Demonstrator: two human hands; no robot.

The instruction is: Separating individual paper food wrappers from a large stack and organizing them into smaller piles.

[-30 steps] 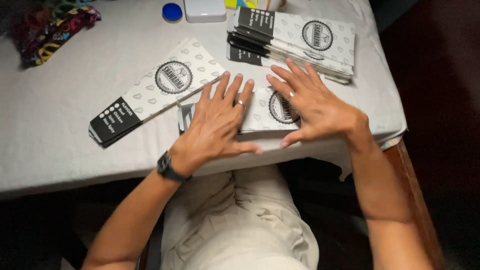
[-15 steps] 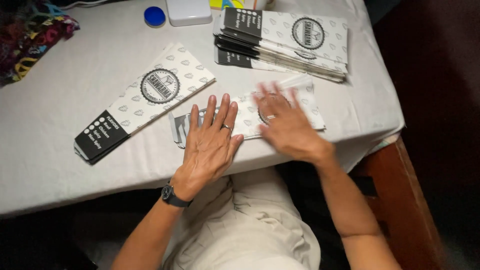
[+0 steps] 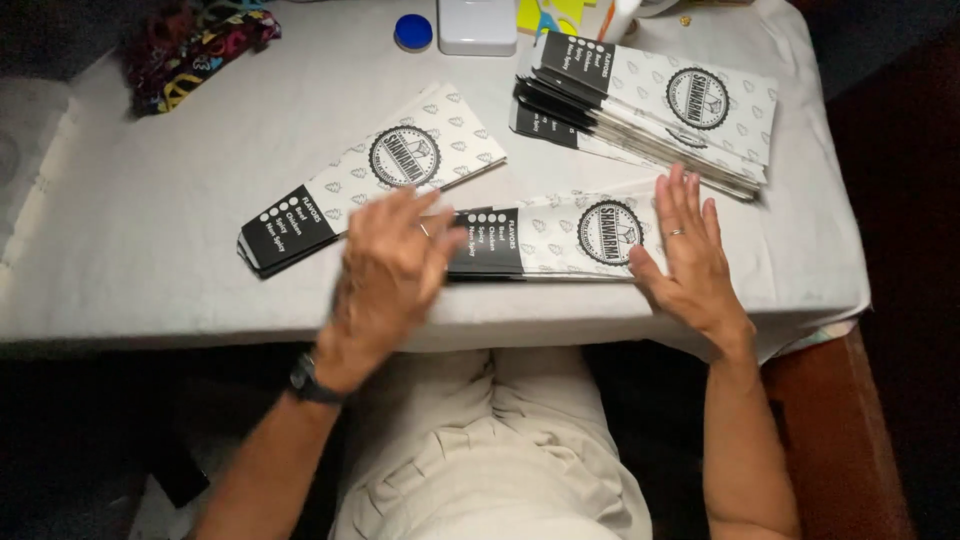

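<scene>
Nearest, the person's lap in pale trousers (image 3: 490,450) fills the space under the bench (image 3: 150,260), which is covered in a light grey cloth. The left hand (image 3: 390,270), blurred, hovers over the near edge of the bench with its fingers spread loosely; its grip is wide and holds nothing. A dark watch (image 3: 305,380) sits on that wrist. The right hand (image 3: 690,260) lies flat and open, fingers pointing far, a ring on one finger, pressing on the right end of the near paper bag (image 3: 560,235); it grasps nothing.

That near paper bag lies flat just past the near edge, between the two hands. It is long and narrow, white with a faint pattern, a round black emblem toward its right part and a black band with white print at its left end. Its long axis runs left to right, the black end pointing left, under the left hand's fingertips.

A little farther and to the left lies a second bag (image 3: 375,175) of the same kind, set on a slant: black end near-left, white end far-right. It is just beside the near bag, but whether they touch I cannot tell.

Farther right sits a stack of bags (image 3: 650,110), black ends to the left, white ends to the right, slightly fanned.

At the far edge stand a blue round cap (image 3: 413,32), a white box (image 3: 478,25) just right of it, and a colourful cloth bundle (image 3: 195,40) at far left.
</scene>
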